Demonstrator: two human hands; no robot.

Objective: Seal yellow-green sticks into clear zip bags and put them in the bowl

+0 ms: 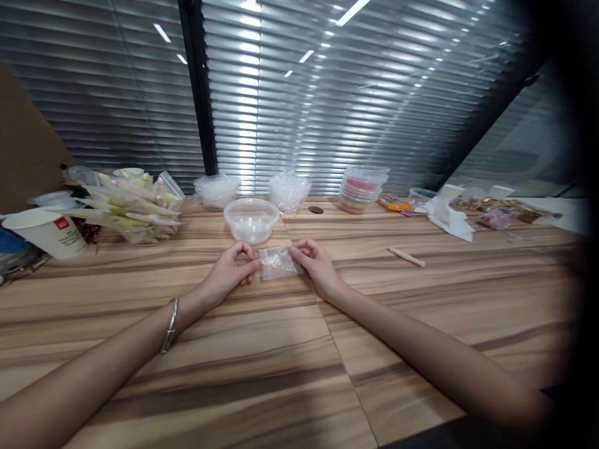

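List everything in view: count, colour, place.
small bag: one, clear, centre
round tub: one, clear, beyond bag
container piles: three, clear and reddish, back
printed cup: one, white, far left
filled bags: several, yellowish, left
stick: one, pale, right
packet: one, orange, back right
paper: count unclear, white, back right
clutter: uncountable, mixed, far right
table: one, brown, below
blinds: several, grey, behind table
bracelet: one, silver, lower left
left fingers: one set, bare, bag's left edge
right fingers: one set, bare, bag's right edge

the clear plastic bag [279,262] looks flat and creased.
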